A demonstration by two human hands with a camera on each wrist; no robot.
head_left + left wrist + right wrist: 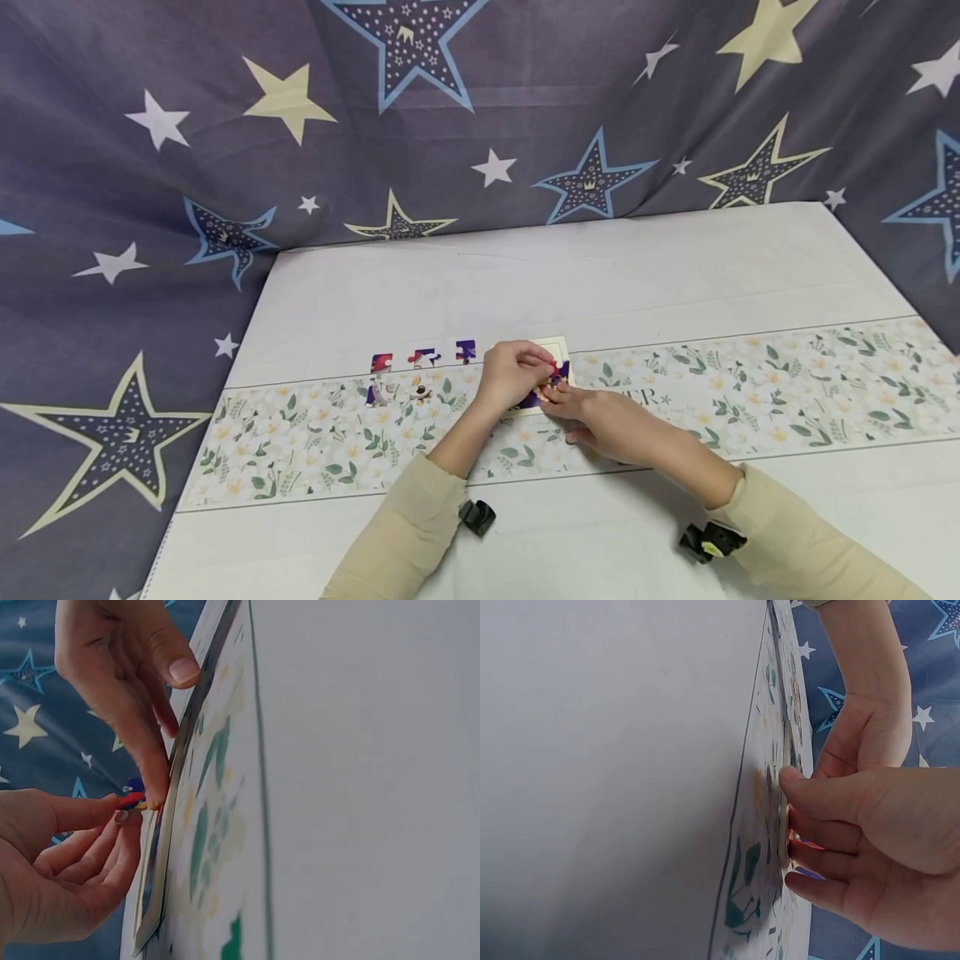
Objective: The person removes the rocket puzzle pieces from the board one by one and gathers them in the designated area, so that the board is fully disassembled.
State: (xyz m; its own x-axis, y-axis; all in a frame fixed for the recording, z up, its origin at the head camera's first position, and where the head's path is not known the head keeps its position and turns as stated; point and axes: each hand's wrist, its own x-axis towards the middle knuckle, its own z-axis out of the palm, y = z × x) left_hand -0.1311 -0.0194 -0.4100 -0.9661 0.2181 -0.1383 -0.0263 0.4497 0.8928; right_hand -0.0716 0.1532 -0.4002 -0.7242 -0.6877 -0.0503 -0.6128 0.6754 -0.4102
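A small puzzle (530,400) lies in a cream frame (555,343) in the middle of the table, partly hidden under both hands. My left hand (512,373) comes over it from the left, and its thumb and fingertips pinch a red and purple puzzle piece (132,799) close above the frame. From the right reaches my right hand (600,419), its fingers extended and the fingertips pressing on the puzzle right beside that piece. In the right wrist view, the right thumb (810,791) lies at the frame's near edge.
Left of the frame lie several loose puzzle pieces, among them a red one (382,362), a purple one (466,350) and one with a brown detail (422,392). A floral runner (300,450) crosses the white table (337,292). A star-patterned curtain (465,133) hangs behind.
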